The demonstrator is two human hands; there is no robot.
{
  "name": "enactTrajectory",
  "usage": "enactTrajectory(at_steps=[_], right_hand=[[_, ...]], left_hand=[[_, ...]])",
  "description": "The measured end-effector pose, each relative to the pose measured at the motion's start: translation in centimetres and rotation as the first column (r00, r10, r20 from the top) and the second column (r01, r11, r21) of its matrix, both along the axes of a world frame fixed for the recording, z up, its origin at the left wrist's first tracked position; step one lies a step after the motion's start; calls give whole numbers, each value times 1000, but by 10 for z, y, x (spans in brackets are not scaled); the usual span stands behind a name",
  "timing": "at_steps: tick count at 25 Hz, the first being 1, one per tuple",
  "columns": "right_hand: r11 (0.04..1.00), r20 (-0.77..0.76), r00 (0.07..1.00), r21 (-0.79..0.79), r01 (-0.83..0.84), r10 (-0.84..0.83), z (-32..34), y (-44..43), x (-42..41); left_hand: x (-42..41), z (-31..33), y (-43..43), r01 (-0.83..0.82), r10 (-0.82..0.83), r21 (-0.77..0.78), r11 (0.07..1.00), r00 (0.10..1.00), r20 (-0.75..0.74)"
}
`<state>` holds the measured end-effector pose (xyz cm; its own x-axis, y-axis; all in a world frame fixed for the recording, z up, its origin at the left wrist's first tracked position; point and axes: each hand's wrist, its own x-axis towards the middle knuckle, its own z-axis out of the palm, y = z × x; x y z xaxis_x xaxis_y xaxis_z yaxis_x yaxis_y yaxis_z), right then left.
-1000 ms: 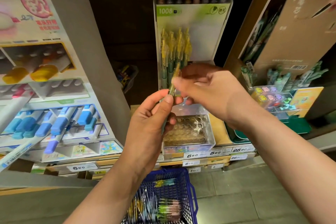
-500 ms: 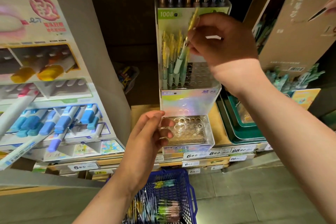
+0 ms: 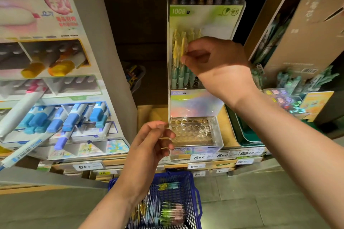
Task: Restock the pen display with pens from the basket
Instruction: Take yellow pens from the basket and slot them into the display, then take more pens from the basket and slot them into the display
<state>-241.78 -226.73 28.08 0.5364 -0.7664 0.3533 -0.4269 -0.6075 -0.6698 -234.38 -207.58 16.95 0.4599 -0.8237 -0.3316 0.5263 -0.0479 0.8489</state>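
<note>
A tiered clear pen display (image 3: 202, 102) stands on the shelf straight ahead. Its middle tier holds several green pens with yellow tops (image 3: 176, 72). My right hand (image 3: 216, 61) is at that row, thumb and fingers pinched on the yellow top of one pen standing among them. The bottom tier (image 3: 191, 130) is a tray of round holes with no pens in it. In front of its left edge hovers my left hand (image 3: 149, 145), fingers loosely curled and holding nothing. Below, a blue plastic basket (image 3: 193, 184) holds several pens (image 3: 171, 212) lying loose.
A large marker display (image 3: 55, 83) with blue and yellow markers fills the left. A brown cardboard stand (image 3: 297, 33) and green trays (image 3: 242, 132) sit to the right. Price tags (image 3: 197, 157) line the shelf edge. Grey floor tiles surround the basket.
My right hand took a pen from my left hand, lifted it above the display, then came down into the middle tier's row. My left hand stayed low and now holds nothing.
</note>
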Motion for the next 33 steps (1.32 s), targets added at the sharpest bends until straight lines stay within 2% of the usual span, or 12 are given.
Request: enactTrajectory(at_steps=[10,13,15,18,21,23,27,33], right_hand=[[994,-105,993,-102,40,-51,-10,-1,3],[995,-227,973,-101,11,-34,-19,0,-1],[999,-204,978,-10,42,-43,-21,2,-7],[978,-31,999,205,39,-33,-19,13,-24],[907,115,992,409,-101,58,-21,43,-37],[869,178,975,452,-201,133,-29,66,-46],[780,243,952,551,-295,188,-76,114,-72],[627,150,980,754,-197,127,-201,174,-105]], left_hand=[[3,12,-20,1,0,-38,999,1000,25],[3,15,-24,7,-5,-61,998,1000,22],[3,16,-25,14,-12,-82,997,1000,28],[2,18,-23,13,-11,-89,996,1000,28],[-3,24,-14,9,-4,-64,998,997,81],[-9,27,-1,5,2,-45,999,986,166],[-22,6,41,-35,30,14,999,965,261],[-38,-104,108,-30,-18,225,974,978,209]])
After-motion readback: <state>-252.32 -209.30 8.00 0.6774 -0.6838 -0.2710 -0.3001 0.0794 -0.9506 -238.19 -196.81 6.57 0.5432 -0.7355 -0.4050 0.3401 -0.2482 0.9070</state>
